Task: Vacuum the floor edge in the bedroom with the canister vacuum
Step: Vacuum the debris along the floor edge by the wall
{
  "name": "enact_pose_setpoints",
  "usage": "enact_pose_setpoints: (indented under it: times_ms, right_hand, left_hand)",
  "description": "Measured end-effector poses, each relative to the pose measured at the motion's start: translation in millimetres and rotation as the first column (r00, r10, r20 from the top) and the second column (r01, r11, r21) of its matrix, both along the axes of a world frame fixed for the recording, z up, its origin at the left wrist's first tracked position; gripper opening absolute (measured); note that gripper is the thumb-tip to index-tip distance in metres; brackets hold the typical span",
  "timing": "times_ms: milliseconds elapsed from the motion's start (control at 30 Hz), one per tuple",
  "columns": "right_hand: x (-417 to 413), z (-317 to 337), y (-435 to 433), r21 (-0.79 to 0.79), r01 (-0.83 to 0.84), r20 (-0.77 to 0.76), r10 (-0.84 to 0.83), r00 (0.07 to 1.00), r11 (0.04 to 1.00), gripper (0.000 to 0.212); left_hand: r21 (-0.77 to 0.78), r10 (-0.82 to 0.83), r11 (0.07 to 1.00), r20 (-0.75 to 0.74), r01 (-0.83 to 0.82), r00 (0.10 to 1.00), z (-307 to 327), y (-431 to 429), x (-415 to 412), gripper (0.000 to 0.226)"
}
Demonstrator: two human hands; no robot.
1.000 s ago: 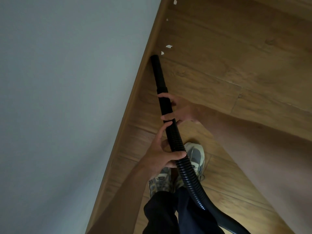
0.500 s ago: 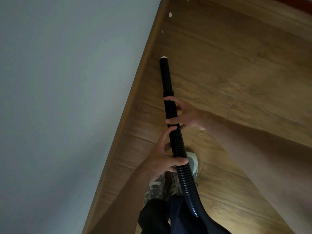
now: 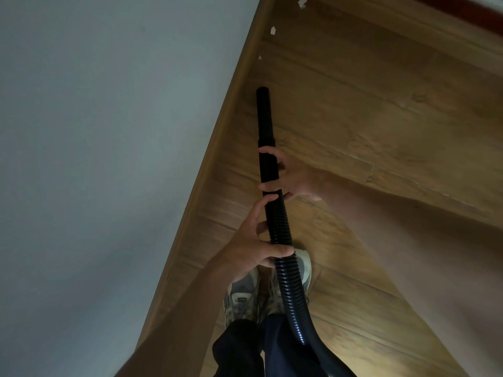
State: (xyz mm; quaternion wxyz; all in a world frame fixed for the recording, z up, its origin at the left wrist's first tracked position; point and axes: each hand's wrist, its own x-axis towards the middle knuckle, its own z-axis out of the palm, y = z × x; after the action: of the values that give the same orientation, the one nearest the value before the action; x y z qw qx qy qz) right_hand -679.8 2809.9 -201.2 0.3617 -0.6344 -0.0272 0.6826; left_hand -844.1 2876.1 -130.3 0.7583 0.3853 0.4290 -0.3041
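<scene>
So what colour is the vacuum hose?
The vacuum hose is glossy black, ribbed; clearest in the head view.

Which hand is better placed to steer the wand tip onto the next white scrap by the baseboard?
Right, probably. The right hand grips the rigid wand nearest its tip, so it can aim at the scrap; the left hand holds the flexible hose farther back.

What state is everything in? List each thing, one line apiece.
Nozzle tube: aimed along the floor edge, mouth clear of scraps.
Ribbed hose: curved, trailing back out of frame.
Left hand: grips the ribbed hose.
Right hand: grips the nozzle tube.
White scraps: lying on the floor ahead, not picked up.
</scene>
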Motion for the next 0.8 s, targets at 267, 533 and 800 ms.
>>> enact_pose_setpoints:
  times_ms: [267,533,800]
  right_hand:
    - [41,21,9,-0.039,-0.056,-0.001,0.056,0.998,0.998,0.088]
    - [63,21,14,-0.066,-0.093,0.008,0.094,0.996,0.993,0.086]
    - [75,13,28,-0.056,-0.071,0.029,0.073,0.997,0.996,0.088]
  left_hand:
    - [0.007,-0.04,0.999,0.043,0.04,0.998,16,9,35,0.097]
    - [-0.027,-0.04,0.999,0.06,0.042,0.997,12,10,54,0.096]
    - [0.028,-0.054,0.998,0.063,0.053,0.997,4,23,69,0.094]
